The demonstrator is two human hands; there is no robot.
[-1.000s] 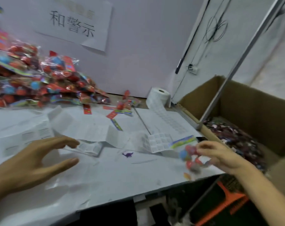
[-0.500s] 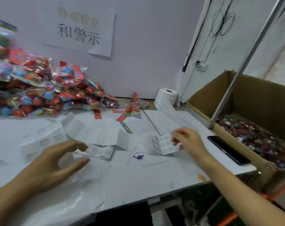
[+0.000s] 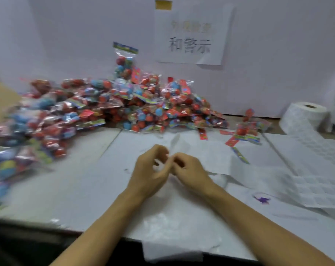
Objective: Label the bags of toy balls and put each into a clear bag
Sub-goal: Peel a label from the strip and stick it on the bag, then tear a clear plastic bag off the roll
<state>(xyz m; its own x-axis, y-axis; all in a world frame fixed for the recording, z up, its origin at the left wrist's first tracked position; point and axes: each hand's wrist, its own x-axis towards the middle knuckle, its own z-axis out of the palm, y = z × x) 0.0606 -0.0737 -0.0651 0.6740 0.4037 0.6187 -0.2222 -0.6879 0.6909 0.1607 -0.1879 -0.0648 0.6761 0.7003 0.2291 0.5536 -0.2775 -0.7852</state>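
**Hands meet over a small white scrap, bags waiting behind**

Near the middle of the white table, both hands come together with fingers curled. The left hand and right hand seem to pinch something small and pale between them, probably a sticker or the edge of a clear bag, though blur keeps me from telling which.

The bags of toy balls lie heaped at the back against the wall, well apart from the hands; one stands upright above the heap. A roll of stickers sits at the far right, its strip trailing forward across the table.

Judging by looks, each bag is light, lumpy and crinkly, with slippery film and balls that shift. The flat printed header at the top should give the firmest hold. Clear film is limp and clingy, so its mouth likely needs two hands.
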